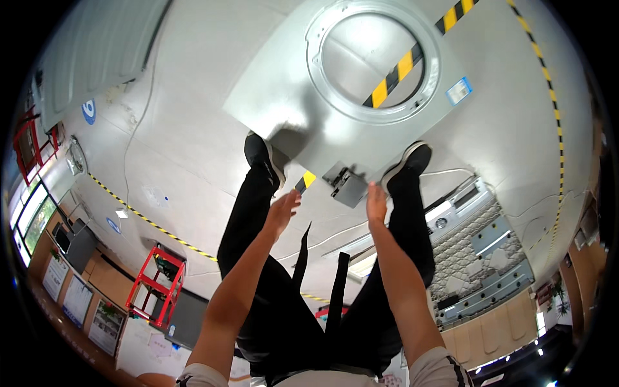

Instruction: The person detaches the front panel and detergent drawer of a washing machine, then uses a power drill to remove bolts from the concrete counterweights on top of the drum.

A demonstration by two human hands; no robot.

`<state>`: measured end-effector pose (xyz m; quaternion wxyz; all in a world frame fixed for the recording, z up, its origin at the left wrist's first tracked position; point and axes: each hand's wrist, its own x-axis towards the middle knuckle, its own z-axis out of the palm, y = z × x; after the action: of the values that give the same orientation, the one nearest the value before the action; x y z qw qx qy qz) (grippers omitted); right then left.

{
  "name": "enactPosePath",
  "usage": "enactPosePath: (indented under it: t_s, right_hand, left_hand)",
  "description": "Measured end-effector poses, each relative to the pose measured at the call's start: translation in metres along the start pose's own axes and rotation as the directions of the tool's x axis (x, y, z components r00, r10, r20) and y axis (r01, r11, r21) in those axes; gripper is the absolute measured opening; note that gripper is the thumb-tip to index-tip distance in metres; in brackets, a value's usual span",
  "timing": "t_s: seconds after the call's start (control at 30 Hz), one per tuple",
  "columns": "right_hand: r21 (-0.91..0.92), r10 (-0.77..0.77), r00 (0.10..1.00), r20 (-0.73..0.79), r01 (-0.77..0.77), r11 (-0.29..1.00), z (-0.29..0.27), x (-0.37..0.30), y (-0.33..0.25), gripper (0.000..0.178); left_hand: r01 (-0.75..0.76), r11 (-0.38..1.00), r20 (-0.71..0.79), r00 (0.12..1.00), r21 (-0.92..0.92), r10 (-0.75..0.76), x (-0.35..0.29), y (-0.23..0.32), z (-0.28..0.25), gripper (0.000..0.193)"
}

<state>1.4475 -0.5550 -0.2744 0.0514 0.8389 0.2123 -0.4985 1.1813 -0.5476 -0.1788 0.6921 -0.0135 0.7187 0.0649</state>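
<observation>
A light grey sheet-metal panel [284, 103] with a large round opening, like a washing machine's front panel, lies on the floor in front of my feet. At its near edge is a small grey boxy flap or cover [350, 188]; whether it is attached cannot be told. My left hand [281, 214] hangs left of that piece, fingers stretched and apart, with nothing in it. My right hand [376, 205] is just right of the piece, fingers pointing forward, and shows nothing held. Whether its fingertips touch the piece is unclear.
My black shoes [259, 155] stand close to the panel's near edge. A grey machine casing [97, 51] is at the far left, with a thin cable on the floor. Red metal frames [155, 284] stand left. A control panel strip [445, 216] and padded sheet parts [474, 258] lie right.
</observation>
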Motion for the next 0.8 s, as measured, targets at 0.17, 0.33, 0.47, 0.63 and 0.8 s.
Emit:
enactPosePath:
  t_s: [0.17,0.33,0.47,0.63,0.8]
  right_hand:
    - [0.203,-0.289,0.938,0.191,0.25,0.947,-0.05,-0.131,-0.071,0.065]
    - [0.372,-0.914,0.301,0.27,0.843,0.388,-0.081,-0.293,-0.133,0.051]
    - [-0.218,-0.806,0.172,0.566,0.974,0.054,-0.128,-0.338,-0.179,0.05]
    - [0.324,-0.49,0.572,0.658,0.372,0.87,-0.078,-0.352,-0.212,0.07]
    - [0.299,-0.254,0.373,0.892,-0.066,0.952,0.003,-0.518,-0.28,0.085]
  left_hand:
    - [0.008,0.979,0.067,0.998,-0.203,0.005,-0.097,0.012,0.03,0.06]
    - [0.25,0.531,0.379,0.913,-0.809,0.148,-0.205,0.039,0.07,0.068]
    - [0.074,0.501,0.32,0.846,-0.862,0.426,-0.316,0.066,0.031,0.072]
    - [-0.808,0.326,-0.114,0.431,-0.49,0.895,-0.401,0.094,-0.052,0.06]
    - [-0.835,0.199,-0.381,-0.013,0.513,0.925,-0.374,0.049,-0.155,0.055]
